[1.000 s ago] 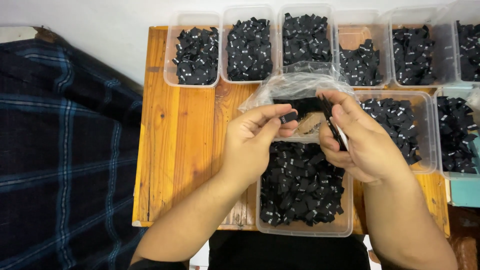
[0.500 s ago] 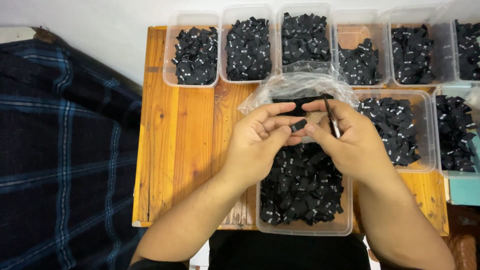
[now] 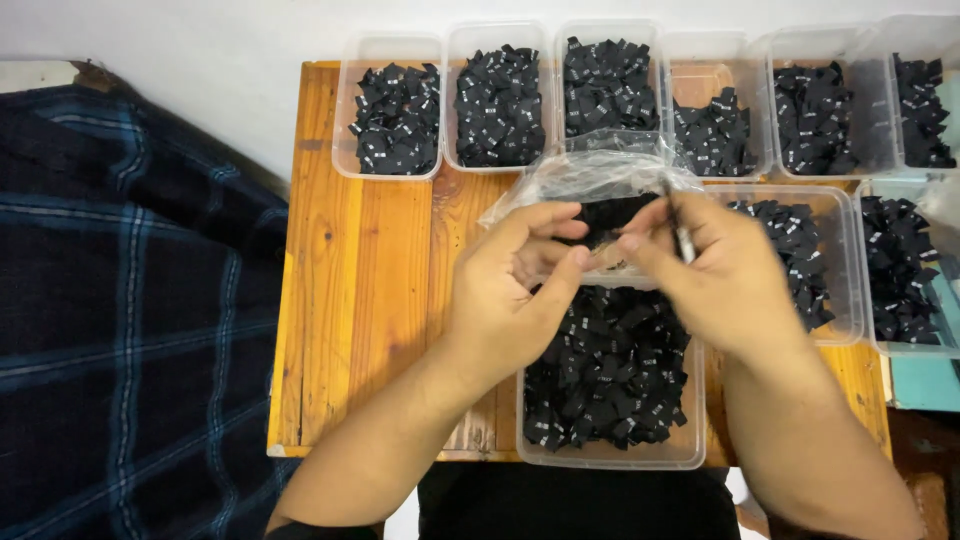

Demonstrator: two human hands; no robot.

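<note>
Meeting over nine clear tubs [image 3: 395, 165] of black tags, left hand [image 3: 510, 295] pinches empty; right hand [image 3: 725, 275] grips tweezers [image 3: 680, 235].

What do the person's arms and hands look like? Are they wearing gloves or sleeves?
No gloves at all: the left hand and right hand are both bare. The forearms are bare too, with no long sleeves. I can't see any rings, watch or bracelet. Only a dark cuff edge shows near the left elbow, at the bottom of the picture.
</note>
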